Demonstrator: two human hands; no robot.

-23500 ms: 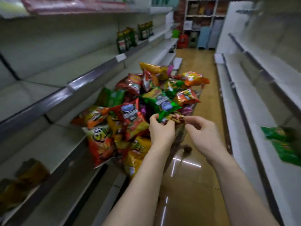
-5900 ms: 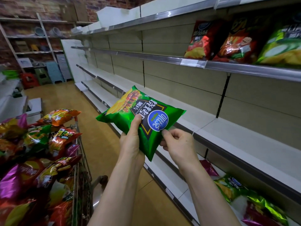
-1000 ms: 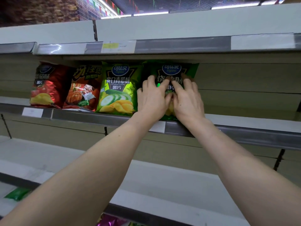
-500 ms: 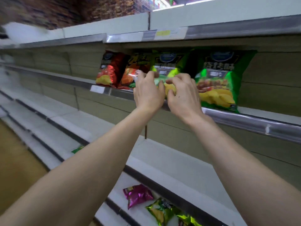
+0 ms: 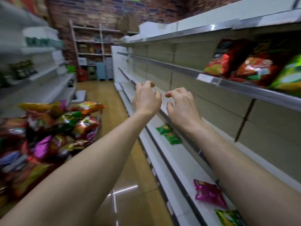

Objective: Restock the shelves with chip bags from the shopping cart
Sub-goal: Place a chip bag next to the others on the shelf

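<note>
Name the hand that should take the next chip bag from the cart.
Probably left. Both hands hold nothing, but the left hand hangs on the aisle side, nearer the heaped chip bags at lower left. The right hand is over the shelves, farther from them.

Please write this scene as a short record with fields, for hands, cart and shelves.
left hand: empty, fingers loosely curled, in the air
right hand: empty, loosely curled, beside the left, not touching
shopping cart: at left, heaped with chip bags
upper shelf: red bag, orange bag, green bag
low shelf: green bags and magenta bag lying flat
</note>
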